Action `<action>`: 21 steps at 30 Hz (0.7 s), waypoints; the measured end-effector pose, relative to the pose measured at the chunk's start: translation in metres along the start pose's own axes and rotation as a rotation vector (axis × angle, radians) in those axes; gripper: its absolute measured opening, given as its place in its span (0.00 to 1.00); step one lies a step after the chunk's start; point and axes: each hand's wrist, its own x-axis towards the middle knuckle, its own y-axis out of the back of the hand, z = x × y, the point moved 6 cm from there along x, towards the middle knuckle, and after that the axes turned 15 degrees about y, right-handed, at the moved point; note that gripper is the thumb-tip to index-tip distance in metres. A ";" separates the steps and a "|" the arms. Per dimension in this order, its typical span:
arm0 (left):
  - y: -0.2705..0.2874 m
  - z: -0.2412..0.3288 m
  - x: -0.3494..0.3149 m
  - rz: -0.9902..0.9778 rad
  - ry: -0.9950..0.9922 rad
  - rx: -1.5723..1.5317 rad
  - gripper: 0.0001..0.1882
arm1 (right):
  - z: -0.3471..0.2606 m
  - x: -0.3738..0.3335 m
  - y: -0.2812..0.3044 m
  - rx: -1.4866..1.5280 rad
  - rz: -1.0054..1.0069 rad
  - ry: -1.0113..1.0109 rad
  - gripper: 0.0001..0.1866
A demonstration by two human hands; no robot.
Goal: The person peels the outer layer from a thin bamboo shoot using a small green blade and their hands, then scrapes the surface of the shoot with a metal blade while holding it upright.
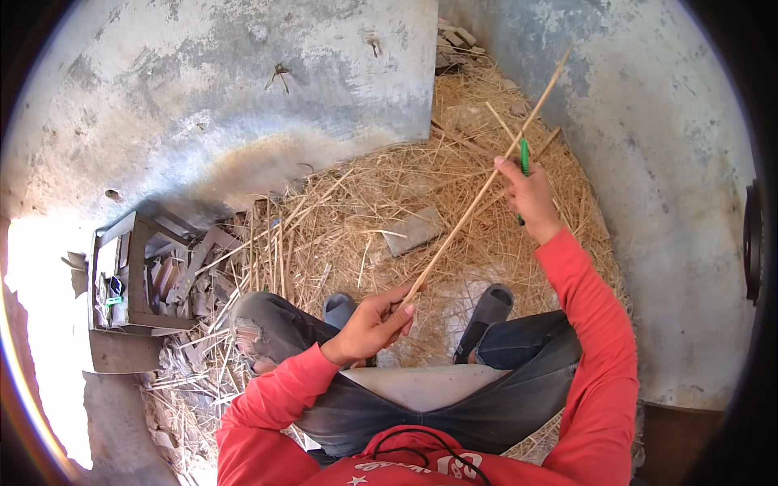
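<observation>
left hand (371, 326) pinching near end of stick (462, 225), right hand (532, 197) clamped round green tool (525, 155) against it, I see straw (344, 219) below

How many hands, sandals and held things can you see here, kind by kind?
Hands: 2 (left hand, right hand)
Sandals: 2
Held stick: 1
Held green tool: 1
Total: 6

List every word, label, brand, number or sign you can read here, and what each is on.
Red sweatshirt: white lettering and a star, partly cut off; I won't copy the wording.
Green tool: no readable marking.
Small green item at left: any marking is too small to read.
</observation>
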 end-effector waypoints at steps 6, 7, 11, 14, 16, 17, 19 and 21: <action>0.003 0.006 0.004 0.222 -0.106 0.078 0.24 | -0.034 -0.040 -0.038 -0.540 -0.334 0.334 0.39; 0.006 0.009 0.001 0.259 -0.103 0.081 0.24 | -0.039 -0.058 -0.056 -0.616 -0.506 0.208 0.41; 0.017 0.011 -0.002 0.336 -0.088 0.068 0.24 | -0.038 -0.100 -0.105 -0.677 -0.605 0.311 0.35; 0.023 0.008 -0.005 0.374 -0.042 0.127 0.24 | -0.029 -0.085 -0.102 -0.702 -0.591 0.335 0.33; 0.027 0.003 0.001 0.376 -0.031 0.069 0.24 | -0.024 -0.069 -0.098 -0.722 -0.550 0.339 0.33; 0.029 0.001 0.003 0.376 -0.025 0.041 0.24 | -0.023 -0.065 -0.098 -0.733 -0.535 0.336 0.33; 0.031 0.002 0.003 0.366 -0.054 -0.015 0.24 | -0.023 -0.072 -0.108 -0.763 -0.559 0.396 0.34; 0.032 0.002 0.001 0.368 -0.070 -0.009 0.24 | -0.025 -0.105 -0.128 -0.797 -0.636 0.507 0.36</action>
